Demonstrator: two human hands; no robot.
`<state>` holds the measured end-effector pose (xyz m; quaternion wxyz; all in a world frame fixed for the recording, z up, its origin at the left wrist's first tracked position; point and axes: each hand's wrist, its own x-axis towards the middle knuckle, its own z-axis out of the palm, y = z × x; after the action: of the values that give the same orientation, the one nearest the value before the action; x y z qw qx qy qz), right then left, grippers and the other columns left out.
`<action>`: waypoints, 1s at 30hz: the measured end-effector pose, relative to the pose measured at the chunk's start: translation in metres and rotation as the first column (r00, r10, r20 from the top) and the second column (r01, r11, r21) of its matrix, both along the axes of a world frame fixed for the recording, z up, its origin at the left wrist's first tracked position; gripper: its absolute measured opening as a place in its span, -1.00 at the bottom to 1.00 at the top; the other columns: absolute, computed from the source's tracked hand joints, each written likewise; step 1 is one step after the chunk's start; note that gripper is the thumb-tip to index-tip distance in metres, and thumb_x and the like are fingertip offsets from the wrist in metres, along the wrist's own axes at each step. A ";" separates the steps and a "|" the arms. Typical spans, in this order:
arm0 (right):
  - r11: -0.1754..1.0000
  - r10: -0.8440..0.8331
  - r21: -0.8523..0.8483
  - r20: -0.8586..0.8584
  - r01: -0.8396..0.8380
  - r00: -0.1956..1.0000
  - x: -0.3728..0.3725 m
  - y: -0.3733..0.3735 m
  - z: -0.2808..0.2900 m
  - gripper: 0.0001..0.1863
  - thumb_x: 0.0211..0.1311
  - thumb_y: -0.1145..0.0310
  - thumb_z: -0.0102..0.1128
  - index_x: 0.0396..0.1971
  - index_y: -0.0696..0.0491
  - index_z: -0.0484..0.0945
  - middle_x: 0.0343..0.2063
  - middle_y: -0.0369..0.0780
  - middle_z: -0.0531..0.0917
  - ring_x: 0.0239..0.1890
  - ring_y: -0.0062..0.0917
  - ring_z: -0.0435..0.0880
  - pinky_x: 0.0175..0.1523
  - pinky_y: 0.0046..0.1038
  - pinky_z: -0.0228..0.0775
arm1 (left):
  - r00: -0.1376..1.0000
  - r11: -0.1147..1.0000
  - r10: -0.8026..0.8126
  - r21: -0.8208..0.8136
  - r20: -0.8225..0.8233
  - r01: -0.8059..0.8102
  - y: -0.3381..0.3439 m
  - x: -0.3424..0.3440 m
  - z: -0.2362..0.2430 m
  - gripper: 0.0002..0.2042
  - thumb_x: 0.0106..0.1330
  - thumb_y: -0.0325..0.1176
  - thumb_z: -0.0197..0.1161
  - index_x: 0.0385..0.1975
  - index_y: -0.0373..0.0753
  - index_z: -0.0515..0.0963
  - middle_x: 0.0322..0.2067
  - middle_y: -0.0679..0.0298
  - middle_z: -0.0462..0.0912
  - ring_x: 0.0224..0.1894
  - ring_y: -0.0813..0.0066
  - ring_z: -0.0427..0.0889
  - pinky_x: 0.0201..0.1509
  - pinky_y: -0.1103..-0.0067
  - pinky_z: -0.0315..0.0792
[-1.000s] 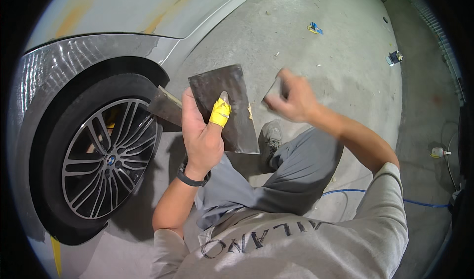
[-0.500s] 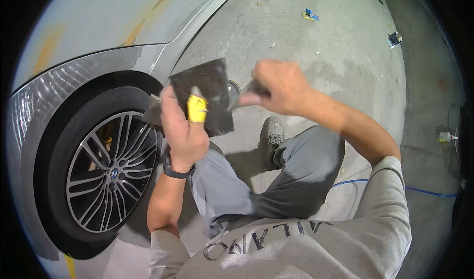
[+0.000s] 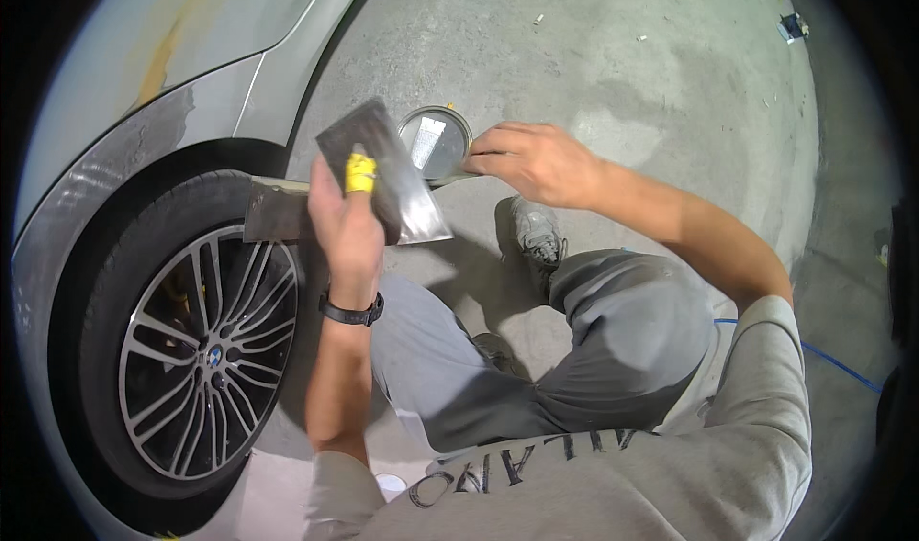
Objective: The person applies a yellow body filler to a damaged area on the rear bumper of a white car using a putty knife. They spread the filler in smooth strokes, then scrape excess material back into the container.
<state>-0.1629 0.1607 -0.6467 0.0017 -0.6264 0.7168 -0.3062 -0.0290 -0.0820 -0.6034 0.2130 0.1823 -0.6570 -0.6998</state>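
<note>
Beside the wheel (image 3: 214, 356), left hand (image 3: 349, 235) pinches plate (image 3: 397, 177) slanting lengthwise up-left; right hand (image 3: 544, 166), blade (image 3: 450, 180).

Shiny metal plate (image 3: 400, 179), matt cloth trousers (image 3: 622, 340)

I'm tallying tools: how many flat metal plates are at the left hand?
2: a large grey rectangular metal plate in the left hand, and a smaller, pale-edged grey metal plate jutting out to its left. More may hide behind them.
</note>
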 end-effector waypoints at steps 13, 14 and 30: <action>0.652 -0.005 0.757 -0.047 0.039 0.999 -0.051 -0.159 -0.119 -0.68 0.49 0.30 -0.09 0.00 0.05 0.64 -0.29 -0.08 0.78 -0.20 -0.14 0.80 -0.10 -0.13 0.62 | 0.896 0.564 0.088 -0.763 0.436 0.316 -0.020 -0.004 -0.073 -0.56 0.18 -0.65 0.16 0.10 -0.22 0.56 0.08 -0.10 0.55 0.06 -0.27 0.59 0.13 0.15 0.50; 0.677 0.000 0.735 -0.032 0.024 0.999 -0.057 -0.159 -0.116 -0.69 0.45 0.22 0.06 -0.01 0.07 0.62 -0.28 -0.06 0.78 -0.19 -0.13 0.80 -0.11 -0.13 0.64 | 0.902 0.525 0.099 -0.792 0.421 0.312 -0.025 -0.012 -0.079 -0.51 0.17 -0.61 0.22 0.17 -0.29 0.52 0.22 -0.08 0.48 0.19 -0.21 0.52 0.22 0.13 0.46; 0.410 -0.648 0.793 -0.094 0.451 0.756 -0.053 0.101 -0.196 -0.43 0.33 -0.07 0.25 -0.04 0.20 0.60 -0.25 0.10 0.74 -0.14 0.02 0.75 -0.03 -0.07 0.60 | 0.611 0.187 -0.064 -0.592 0.789 0.784 0.021 -0.111 -0.189 -0.17 -0.21 -0.01 0.72 0.02 -0.43 0.52 0.57 0.25 -0.08 0.58 -0.18 -0.11 0.31 -0.50 0.16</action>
<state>-0.2163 0.2615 -0.8428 0.2525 -0.2486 0.9349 -0.0179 -0.1395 -0.0610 -0.7928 -0.1709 0.0338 -0.9764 -0.1275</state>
